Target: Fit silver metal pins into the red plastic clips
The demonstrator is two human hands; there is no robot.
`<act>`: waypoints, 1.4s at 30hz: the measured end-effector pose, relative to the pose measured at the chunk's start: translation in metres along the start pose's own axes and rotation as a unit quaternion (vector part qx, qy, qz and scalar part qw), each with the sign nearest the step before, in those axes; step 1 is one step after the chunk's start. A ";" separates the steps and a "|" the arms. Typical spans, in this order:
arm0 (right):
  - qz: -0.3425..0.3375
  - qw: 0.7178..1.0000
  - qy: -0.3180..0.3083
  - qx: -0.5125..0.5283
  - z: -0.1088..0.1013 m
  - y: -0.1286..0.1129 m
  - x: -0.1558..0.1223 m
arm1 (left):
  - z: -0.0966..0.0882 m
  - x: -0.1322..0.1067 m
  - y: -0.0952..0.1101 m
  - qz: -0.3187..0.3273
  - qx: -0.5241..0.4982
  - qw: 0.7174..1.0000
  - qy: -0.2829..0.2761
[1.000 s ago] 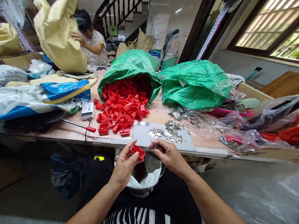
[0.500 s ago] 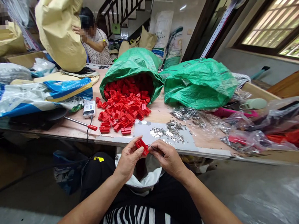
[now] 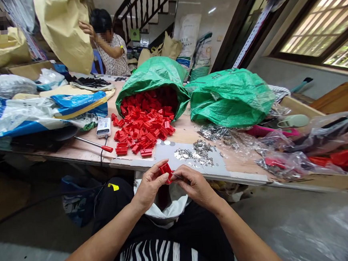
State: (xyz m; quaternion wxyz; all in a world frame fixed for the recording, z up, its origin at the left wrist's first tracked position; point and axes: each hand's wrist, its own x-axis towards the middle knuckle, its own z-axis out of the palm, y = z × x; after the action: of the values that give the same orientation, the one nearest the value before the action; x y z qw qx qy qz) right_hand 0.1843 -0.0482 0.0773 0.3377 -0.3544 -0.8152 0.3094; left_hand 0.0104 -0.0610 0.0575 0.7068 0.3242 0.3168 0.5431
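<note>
Between thumb and fingers my left hand (image 3: pixel 152 183) holds a red plastic part (image 3: pixel 166 171) above an open white sack (image 3: pixel 165 216) in my lap. My right hand (image 3: pixel 195 186) is closed around a thin dark tool (image 3: pixel 180 177), whose tip meets the right side of that red part; its exact kind is too small to tell. On the table ahead, similar red plastic parts (image 3: pixel 145 126) spill out of a green woven sack (image 3: pixel 154 69). Small silvery metal pieces (image 3: pixel 204 152) lie scattered on a grey sheet (image 3: pixel 166 153) just beyond my right hand.
A second green sack (image 3: pixel 231 97) and clear plastic bags (image 3: pixel 284 150) crowd the right side. At left lie a red-handled rod (image 3: pixel 98 144), a white power bank (image 3: pixel 103 127) and a blue-white sack (image 3: pixel 25 114). Across the table a co-worker (image 3: pixel 112 51) handles a tan sack (image 3: pixel 67 34).
The red part has turned a little in my left hand, and my right hand has tilted the tool against it. Across the table, the tan sack has been lifted slightly.
</note>
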 end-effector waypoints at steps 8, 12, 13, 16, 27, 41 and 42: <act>0.103 0.993 0.036 0.050 0.000 0.009 -0.012 | -0.004 0.003 -0.006 -0.001 0.028 1.000 -0.003; 0.087 0.995 0.053 -0.020 -0.002 0.021 -0.016 | -0.011 0.016 -0.012 0.056 0.088 0.994 -0.013; 0.090 0.994 0.055 -0.039 -0.002 0.025 -0.017 | -0.013 0.021 -0.014 0.075 0.121 0.990 -0.010; 0.105 0.989 0.057 -0.086 0.002 0.040 -0.015 | -0.023 0.041 -0.019 0.123 0.239 0.963 0.012; 0.125 0.979 0.069 -0.144 0.006 0.062 0.003 | -0.039 0.094 -0.018 0.137 0.463 0.874 -0.051; 0.114 0.981 0.025 -0.157 0.005 0.074 0.011 | -0.043 0.098 -0.017 0.123 0.485 0.863 -0.075; 0.116 0.981 0.024 -0.156 0.005 0.073 0.012 | -0.043 0.099 -0.017 0.124 0.486 0.862 -0.075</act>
State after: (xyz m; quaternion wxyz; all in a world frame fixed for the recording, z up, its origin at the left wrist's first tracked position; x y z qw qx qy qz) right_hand 0.2012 0.0005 0.0236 0.2598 -0.5022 -0.7983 0.2073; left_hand 0.0060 0.0364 0.0087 0.4079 0.7032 0.4440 0.3770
